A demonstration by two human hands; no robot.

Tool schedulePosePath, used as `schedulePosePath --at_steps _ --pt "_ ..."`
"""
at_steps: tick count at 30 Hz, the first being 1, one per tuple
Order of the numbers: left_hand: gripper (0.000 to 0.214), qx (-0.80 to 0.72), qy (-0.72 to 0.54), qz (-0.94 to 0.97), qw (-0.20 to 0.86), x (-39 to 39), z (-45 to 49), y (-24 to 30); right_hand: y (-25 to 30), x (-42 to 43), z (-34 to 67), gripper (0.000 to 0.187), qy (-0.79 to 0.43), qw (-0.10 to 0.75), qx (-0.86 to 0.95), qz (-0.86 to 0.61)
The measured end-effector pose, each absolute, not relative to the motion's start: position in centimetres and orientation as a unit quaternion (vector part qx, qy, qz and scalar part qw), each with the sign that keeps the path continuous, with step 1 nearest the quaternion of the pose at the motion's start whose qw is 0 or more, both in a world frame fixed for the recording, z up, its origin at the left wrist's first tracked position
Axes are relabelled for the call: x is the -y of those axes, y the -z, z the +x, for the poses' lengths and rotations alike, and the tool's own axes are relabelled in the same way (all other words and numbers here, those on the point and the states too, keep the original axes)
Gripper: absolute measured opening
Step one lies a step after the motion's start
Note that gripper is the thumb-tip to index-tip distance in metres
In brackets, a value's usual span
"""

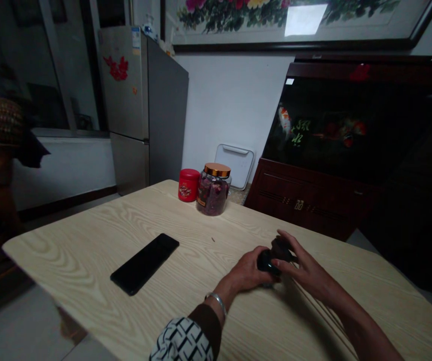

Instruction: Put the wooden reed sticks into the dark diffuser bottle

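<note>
My left hand [248, 271] and my right hand [306, 268] meet on a small dark rounded object [276, 254] that rests on the light wooden table [88, 250]. The left hand's fingers curl round its left side. The right hand's fingers lie over its top and right side. What the object is stays unclear in the dim light. A silver bangle [216, 302] circles my left wrist.
A black phone [145, 263] lies flat to the left of my hands. At the table's far edge stand a red tin [188, 185] and a glass jar [213, 189] of dried flowers. A fridge [141, 105] and fish tank [351, 125] stand behind.
</note>
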State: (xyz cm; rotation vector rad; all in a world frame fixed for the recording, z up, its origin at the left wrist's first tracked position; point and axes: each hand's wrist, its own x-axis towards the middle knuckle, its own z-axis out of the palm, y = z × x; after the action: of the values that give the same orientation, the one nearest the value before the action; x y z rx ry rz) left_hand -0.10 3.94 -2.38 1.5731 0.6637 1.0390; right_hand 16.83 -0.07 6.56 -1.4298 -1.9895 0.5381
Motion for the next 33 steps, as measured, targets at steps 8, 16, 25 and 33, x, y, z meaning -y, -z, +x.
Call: schedulePosePath --at_steps 8,16,25,33 --pt "0.077 -0.28 -0.435 0.671 0.531 -3.9 -0.4 1.9 -8.4 -0.3 17.7 0.05 -0.202 0.28 0.796 -0.497" --pt "0.065 -0.292 -0.424 0.676 0.527 -4.0 -0.3 2.4 -10.4 -1.2 15.6 0.044 -0.012 0.119 0.808 -0.577" --pt "0.073 -0.268 -0.441 0.658 0.548 -3.9 -0.2 2.1 -9.9 0.0 16.7 0.088 -0.12 0.179 0.813 -0.541" --pt "0.073 -0.291 -0.434 0.656 0.545 -3.8 -0.2 2.0 -10.7 1.0 18.4 0.056 -0.016 0.27 0.66 -0.701"
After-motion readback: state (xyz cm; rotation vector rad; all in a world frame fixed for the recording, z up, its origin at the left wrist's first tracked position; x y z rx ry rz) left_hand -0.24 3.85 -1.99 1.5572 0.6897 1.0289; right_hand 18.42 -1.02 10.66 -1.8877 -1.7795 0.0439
